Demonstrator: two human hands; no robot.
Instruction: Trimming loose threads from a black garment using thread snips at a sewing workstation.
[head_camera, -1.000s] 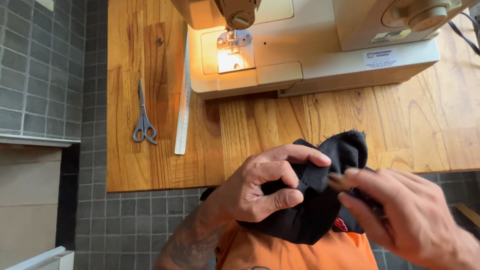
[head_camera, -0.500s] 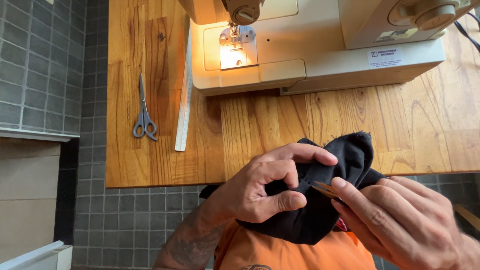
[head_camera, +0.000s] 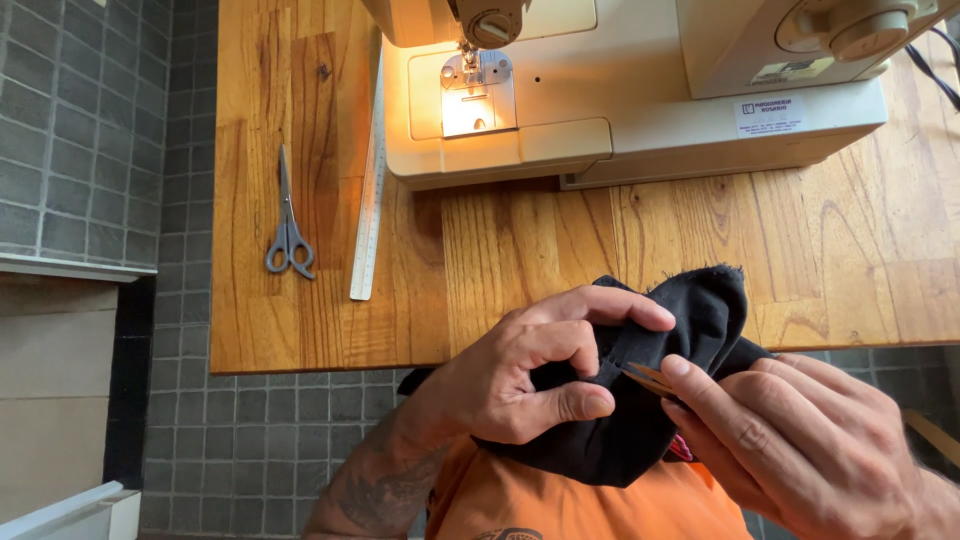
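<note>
Head view: left hand (head_camera: 520, 385) and right hand (head_camera: 800, 440) pinching black fabric (head_camera: 640, 440)

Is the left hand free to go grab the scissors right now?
Probably not: the left hand is pinching the black fabric, though nothing blocks the wooden table towards the scissors.

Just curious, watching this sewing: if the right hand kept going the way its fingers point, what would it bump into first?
Probably the black cloth: the right hand points up-left, a thin tool at its fingertips already against it. Beyond lies the left hand.
</note>
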